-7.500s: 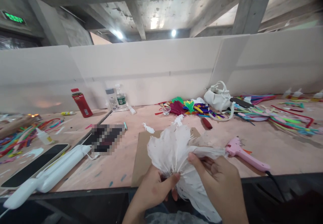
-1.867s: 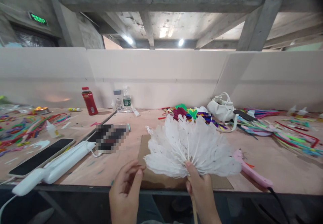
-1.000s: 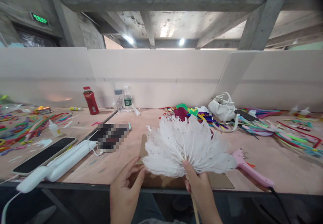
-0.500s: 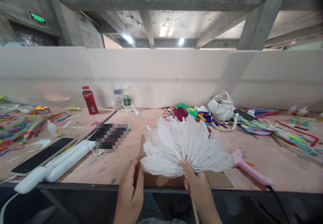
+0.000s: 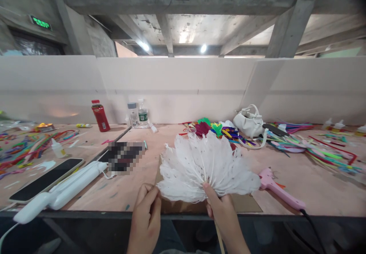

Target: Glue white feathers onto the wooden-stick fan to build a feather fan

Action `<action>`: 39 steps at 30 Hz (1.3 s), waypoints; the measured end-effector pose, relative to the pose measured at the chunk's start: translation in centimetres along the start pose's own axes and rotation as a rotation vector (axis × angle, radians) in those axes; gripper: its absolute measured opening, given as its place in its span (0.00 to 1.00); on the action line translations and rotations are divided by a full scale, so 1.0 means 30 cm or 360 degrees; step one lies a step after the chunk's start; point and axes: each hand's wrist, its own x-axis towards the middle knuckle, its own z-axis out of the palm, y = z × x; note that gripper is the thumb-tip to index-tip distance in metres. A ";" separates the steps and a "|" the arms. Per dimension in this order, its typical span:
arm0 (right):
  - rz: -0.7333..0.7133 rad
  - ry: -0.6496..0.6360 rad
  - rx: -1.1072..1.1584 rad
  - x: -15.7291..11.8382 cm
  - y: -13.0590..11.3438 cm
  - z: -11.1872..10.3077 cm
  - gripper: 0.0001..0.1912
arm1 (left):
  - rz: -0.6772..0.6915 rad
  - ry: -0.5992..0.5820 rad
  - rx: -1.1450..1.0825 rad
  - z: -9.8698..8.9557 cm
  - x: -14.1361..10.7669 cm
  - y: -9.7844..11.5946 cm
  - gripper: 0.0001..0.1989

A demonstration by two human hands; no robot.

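A white feather fan spreads out in front of me, its quills meeting low at the centre. My right hand is closed around the base, thumb on top of the quills, and a thin wooden stick runs down below the palm. At the fan's left edge, my left hand pinches the tip of the outermost feather between thumb and fingers. A sheet of brown cardboard lies under the fan, largely covered by it.
A pink glue gun with a black cord lies right of the fan. Coloured feathers and a white handbag sit behind it. Leftward are a white corded device, a phone, a glue bottle and a red drink bottle.
My left hand's fingers have drawn together at the fan's left edge. The fan stays in my right hand, and the whole view has shifted slightly.
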 end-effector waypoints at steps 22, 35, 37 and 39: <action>0.0077 -0.0060 0.0017 -0.012 -0.020 -0.010 0.35 | -0.0126 0.0338 -0.0143 0.011 -0.010 -0.005 0.08; 0.0016 -0.0118 0.0240 -0.016 0.021 -0.023 0.24 | -0.0623 0.0334 -0.0796 0.049 -0.021 0.067 0.32; -0.0016 -0.0113 0.0204 -0.014 0.023 -0.026 0.25 | -0.0723 0.0279 -0.0990 0.075 -0.014 0.074 0.36; -0.0006 -0.0113 0.0203 -0.013 0.025 -0.027 0.25 | -0.0774 0.0185 -0.1133 0.095 -0.007 0.087 0.35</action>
